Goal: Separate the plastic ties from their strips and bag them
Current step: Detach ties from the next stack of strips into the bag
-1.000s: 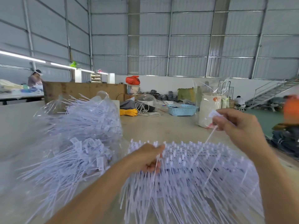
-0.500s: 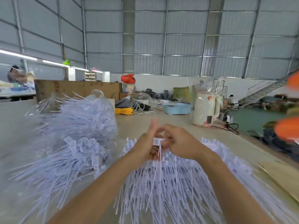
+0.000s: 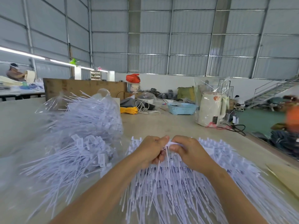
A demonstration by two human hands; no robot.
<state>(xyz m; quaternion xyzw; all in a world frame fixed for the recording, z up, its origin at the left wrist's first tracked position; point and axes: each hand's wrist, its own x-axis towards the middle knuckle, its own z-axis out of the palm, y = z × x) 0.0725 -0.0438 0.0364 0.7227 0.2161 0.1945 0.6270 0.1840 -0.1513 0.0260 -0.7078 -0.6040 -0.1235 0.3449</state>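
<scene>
A broad heap of white plastic ties still joined on strips (image 3: 186,188) covers the table in front of me. My left hand (image 3: 150,151) and my right hand (image 3: 187,151) meet over its far edge, thumbs nearly touching. Both pinch the white head end of a small bunch of ties (image 3: 169,143), whose thin tails hang down between my hands. To the left lies a clear plastic bag (image 3: 90,120) stuffed with loose white ties, many poking out of its open side.
Further back on the beige table (image 3: 161,125) stand a white kettle wrapped in plastic (image 3: 210,109), a light blue basket (image 3: 181,108), yellow cord (image 3: 128,109) and cables. A cardboard sheet (image 3: 284,175) lies at right. One person (image 3: 14,73) works far left.
One second ago my right hand was raised to the right, pulling a tie away. It has come back to my left hand, and both now pinch the same bunch of ties.
</scene>
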